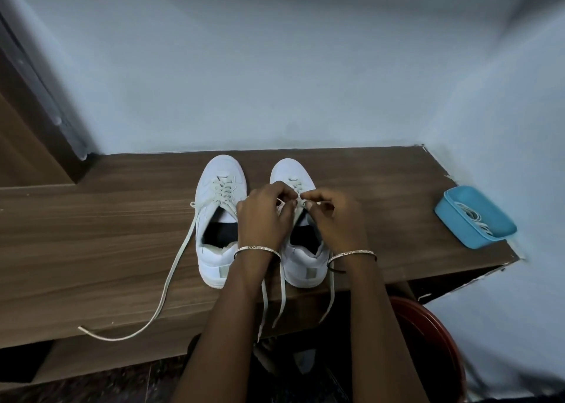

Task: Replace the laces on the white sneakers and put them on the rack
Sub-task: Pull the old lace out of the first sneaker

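We see the right sneaker [301,249] on the wooden shelf [91,249], directly under both hands. The left hand [263,216] and right hand [333,216] each pinch its lace [282,295] near the upper eyelets. The left sneaker [218,219] stands at nine o'clock, just beside.

Desk [91,249]: wood-grain laminate, brown, matt, smooth; edge strip chipped at far right corner. Sneakers [218,188]: white, smooth leather-look uppers, slight sheen, dark cloth lining inside. Laces [177,268]: flat woven cloth, off-white, matt. Tray [475,216] at right: blue plastic, smooth, semi-gloss. Bangles [256,249]: thin metal, shiny. Wall [275,66]: pale paint, matt.
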Available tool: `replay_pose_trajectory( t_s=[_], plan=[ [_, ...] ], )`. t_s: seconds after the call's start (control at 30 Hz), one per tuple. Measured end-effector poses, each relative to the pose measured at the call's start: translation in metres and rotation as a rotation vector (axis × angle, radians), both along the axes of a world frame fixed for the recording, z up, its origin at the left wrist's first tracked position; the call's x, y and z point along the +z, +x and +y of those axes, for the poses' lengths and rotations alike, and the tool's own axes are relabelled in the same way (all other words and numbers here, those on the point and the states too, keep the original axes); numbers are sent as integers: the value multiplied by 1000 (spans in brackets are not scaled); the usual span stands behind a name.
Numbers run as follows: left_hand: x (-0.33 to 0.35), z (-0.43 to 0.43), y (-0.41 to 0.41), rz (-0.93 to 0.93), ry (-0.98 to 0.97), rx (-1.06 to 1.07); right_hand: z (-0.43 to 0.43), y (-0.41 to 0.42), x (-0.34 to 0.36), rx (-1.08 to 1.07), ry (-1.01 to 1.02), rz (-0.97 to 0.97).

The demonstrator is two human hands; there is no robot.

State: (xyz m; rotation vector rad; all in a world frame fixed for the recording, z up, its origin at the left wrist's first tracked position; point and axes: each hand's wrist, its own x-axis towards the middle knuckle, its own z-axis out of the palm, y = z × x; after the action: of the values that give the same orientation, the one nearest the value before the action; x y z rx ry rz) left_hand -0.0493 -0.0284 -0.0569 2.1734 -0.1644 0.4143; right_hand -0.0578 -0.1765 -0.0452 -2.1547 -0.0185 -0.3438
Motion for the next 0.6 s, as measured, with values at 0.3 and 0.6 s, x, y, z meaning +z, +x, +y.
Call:
replay_pose_trajectory(
  t_s=[0.3, 0.6],
  plan=[
    [-1, 0, 6, -40, 86, -73, 1, 2, -7, -59, 309, 63],
    [-10, -7, 9, -6, -49, -45, 7, 5, -11, -130, 734, 99]
  ],
)
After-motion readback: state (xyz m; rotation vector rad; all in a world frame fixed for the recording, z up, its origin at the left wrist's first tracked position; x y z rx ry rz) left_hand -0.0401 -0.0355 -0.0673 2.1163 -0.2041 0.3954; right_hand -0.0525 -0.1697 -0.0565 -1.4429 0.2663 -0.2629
